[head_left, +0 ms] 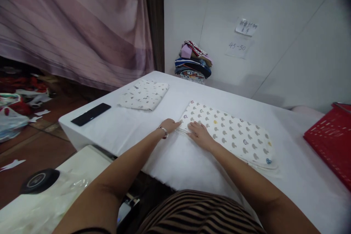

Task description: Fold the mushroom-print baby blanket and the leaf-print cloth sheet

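A white folded cloth (229,128) printed with grey mushroom-like shapes and a few coloured ones lies on the white-covered table in front of me. At its near left corner is my left hand (170,125), wearing a bracelet, with its fingers closed on the cloth's edge. My right hand (201,136) rests flat on top of the cloth near that same left end, fingers spread. Several layers show along the cloth's near edge. Farther left lies a second folded cloth (145,95), white with small scattered prints, touched by neither hand.
A black flat object (91,114) lies at the table's left edge. Beyond the table's far edge rises a stack of folded fabrics (193,62) by the wall. A red basket (331,135) stands right. Lower left, a white surface (16,204) holds a black round object (40,180) and clear plastic.
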Action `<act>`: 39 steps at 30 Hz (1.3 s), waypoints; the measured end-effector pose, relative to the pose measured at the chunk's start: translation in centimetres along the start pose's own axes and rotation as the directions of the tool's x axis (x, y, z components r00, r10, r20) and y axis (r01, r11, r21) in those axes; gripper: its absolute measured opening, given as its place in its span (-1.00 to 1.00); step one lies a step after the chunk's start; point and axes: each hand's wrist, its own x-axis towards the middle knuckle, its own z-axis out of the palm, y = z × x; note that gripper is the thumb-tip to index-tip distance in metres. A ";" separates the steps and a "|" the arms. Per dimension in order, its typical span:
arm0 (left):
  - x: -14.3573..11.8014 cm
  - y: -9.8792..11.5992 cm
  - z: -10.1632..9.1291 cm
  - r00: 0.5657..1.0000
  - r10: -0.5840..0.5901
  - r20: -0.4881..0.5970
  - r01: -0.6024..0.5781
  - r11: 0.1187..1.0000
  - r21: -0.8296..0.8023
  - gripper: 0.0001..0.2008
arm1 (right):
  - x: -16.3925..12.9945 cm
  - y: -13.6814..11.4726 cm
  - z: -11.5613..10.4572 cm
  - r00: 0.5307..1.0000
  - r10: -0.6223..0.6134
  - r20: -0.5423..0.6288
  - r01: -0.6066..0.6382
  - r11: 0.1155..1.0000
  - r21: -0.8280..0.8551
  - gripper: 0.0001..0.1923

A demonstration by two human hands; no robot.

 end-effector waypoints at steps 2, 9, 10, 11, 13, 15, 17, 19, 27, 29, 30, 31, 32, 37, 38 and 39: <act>0.2 0.2 0.0 1.000 0.006 0.018 -0.007 0.999 0.035 -0.48 | -0.1 0.0 0.1 1.000 0.003 0.020 -0.003 1.000 -0.004 -0.58; 0.6 0.6 -0.6 1.000 -0.004 0.017 0.002 0.992 0.123 -0.68 | -0.3 -0.2 0.3 0.998 0.011 0.061 -0.006 0.997 -0.079 -0.48; 0.6 0.5 -0.6 1.000 -0.006 0.010 0.005 0.992 0.128 -0.68 | -0.4 -0.2 0.4 0.997 0.002 0.079 0.006 0.995 -0.102 -0.45; 0.7 0.4 -0.6 1.000 -0.007 0.005 0.006 0.991 0.134 -0.68 | -0.5 -0.2 0.4 0.995 -0.005 0.097 0.018 0.992 -0.127 -0.42; 0.7 0.2 -0.5 1.000 -0.003 0.001 0.003 0.990 0.144 -0.68 | -0.6 -0.2 0.6 0.991 -0.012 0.134 0.035 0.985 -0.170 -0.38; 0.8 -0.1 -0.4 1.000 0.005 -0.002 -0.004 0.988 0.155 -0.67 | -0.7 -0.2 0.8 0.989 -0.008 0.145 0.038 0.979 -0.202 -0.38; 0.9 -0.2 -0.3 1.000 0.014 -0.009 -0.012 0.986 0.168 -0.67 | -0.8 -0.2 1.0 0.988 -0.005 0.152 0.038 0.976 -0.214 -0.37; 1.0 -0.3 -0.3 0.999 0.024 -0.023 -0.020 0.983 0.181 -0.66 | -0.8 -0.3 1.0 0.987 -0.004 0.161 0.038 0.978 -0.207 -0.35; 1.2 1.6 -0.4 0.997 -0.013 -0.079 0.018 0.998 0.064 -0.60 | -0.5 -0.1 -0.8 0.984 0.026 0.174 -0.026 1.000 -0.006 -0.30; 1.4 2.0 -0.3 0.996 -0.004 -0.084 0.011 0.996 0.090 -0.64 | -0.5 0.9 -2.1 0.991 0.106 0.081 -0.107 0.994 0.008 -0.32; 1.7 2.0 -0.3 0.997 0.003 -0.075 0.005 0.995 0.101 -0.66 | -0.6 1.5 -2.9 0.987 0.158 0.028 -0.157 0.988 -0.005 -0.33; 2.0 1.9 -0.2 0.998 0.011 -0.061 -0.004 0.994 0.112 -0.68 | -0.7 2.3 -3.7 0.977 0.214 -0.018 -0.215 0.976 -0.029 -0.33; 2.5 1.8 -0.2 0.999 0.024 -0.043 -0.018 0.992 0.127 -0.69 | -1.1 3.2 -4.5 0.960 0.275 -0.054 -0.277 0.959 -0.056 -0.34; 4.8 1.3 -0.3 0.996 0.094 0.005 -0.093 0.972 0.215 -0.74 | -4.8 8.3 -6.9 0.828 0.534 -0.170 -0.559 0.810 -0.178 -0.35; 4.9 1.3 -0.3 0.995 0.100 -0.005 -0.097 0.973 0.211 -0.75 | -5.9 9.2 -6.8 0.802 0.568 -0.185 -0.596 0.780 -0.190 -0.35; 5.0 1.3 -0.3 0.994 0.104 -0.025 -0.098 0.976 0.194 -0.75 | -6.9 10.0 -6.6 0.774 0.600 -0.199 -0.632 0.750 -0.196 -0.35</act>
